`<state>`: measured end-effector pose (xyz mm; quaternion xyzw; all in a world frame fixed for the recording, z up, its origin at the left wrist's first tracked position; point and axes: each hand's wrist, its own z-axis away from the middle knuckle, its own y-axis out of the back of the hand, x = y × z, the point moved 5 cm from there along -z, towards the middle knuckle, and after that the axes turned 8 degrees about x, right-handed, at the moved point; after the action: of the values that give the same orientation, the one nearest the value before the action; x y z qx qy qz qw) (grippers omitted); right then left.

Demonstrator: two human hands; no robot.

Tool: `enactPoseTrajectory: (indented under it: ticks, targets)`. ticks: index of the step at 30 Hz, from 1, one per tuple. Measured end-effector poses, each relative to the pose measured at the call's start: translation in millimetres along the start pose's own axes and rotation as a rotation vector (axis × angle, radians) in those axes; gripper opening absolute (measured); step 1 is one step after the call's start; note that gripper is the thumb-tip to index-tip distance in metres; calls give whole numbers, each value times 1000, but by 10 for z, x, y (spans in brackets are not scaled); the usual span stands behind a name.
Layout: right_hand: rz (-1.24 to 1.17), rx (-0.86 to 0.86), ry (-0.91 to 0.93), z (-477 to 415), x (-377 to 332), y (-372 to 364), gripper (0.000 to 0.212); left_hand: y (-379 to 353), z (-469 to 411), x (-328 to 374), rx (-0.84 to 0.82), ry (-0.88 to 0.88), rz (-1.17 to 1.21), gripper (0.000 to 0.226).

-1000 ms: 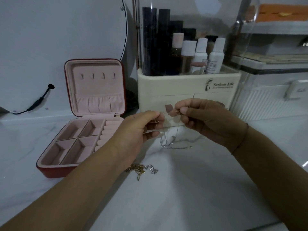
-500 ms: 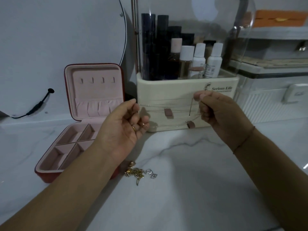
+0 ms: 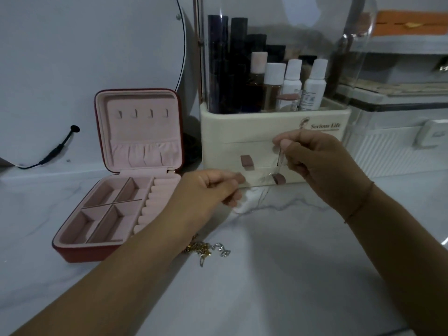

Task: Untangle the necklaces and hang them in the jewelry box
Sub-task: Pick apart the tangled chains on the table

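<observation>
The right hand (image 3: 317, 166) is raised in front of the organizer (image 3: 242, 132). Its thumb and forefinger are clamped together on a thin chain (image 3: 280, 157), which hangs straight down from them and curves into a small loop towards the left hand (image 3: 206, 192). That hand sits lower, just above the table (image 3: 291, 275). Its fingers (image 3: 238, 178) are curled in, thumb against forefinger. The strand is too fine to follow there, so I cannot tell whether they hold it.

The box (image 3: 80, 255) stands open at the left of the table, its pink compartments bare. Its lid (image 3: 143, 132) is upright, with a row of four hooks (image 3: 134, 113) that have nothing on them. A pile (image 3: 208, 249) of gold and silver necklaces lies on the table just right of the box, partly hidden under the left forearm.

Bottles (image 3: 293, 78) stand in the organizer's top. A round mirror (image 3: 72, 57) and a black cable (image 3: 55, 151) are behind the box.
</observation>
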<state>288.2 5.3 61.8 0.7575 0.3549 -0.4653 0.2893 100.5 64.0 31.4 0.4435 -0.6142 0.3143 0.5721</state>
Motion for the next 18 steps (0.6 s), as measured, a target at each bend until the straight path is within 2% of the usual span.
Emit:
enactPoseTrajectory:
  ticks: [2, 5, 7, 10, 12, 14, 18]
  targets:
    - [-53, -60, -23, 23, -4, -43, 24, -18, 2, -6, 5, -54, -118, 15]
    - [-207, -179, -112, 70, -31, -121, 24, -37, 2, -27, 1, -69, -144, 16]
    - [-276, -300, -153, 118, -37, -201, 19, -57, -2, -18, -2, -46, -76, 21]
    - [-334, -461, -209, 198, -12, -319, 22, -157, 33, -3, -116, 73, 172, 27]
    - [-328, -527, -226, 244, 5, -375, 22, -203, 58, -15, -187, 116, 253, 21]
    - [-289, -540, -207, 261, 21, -395, 21, -197, 60, -53, -187, 138, 230, 16]
    - [-174, -421, -149, 214, 13, -337, 18, -128, 37, -85, -124, 146, 185, 14]
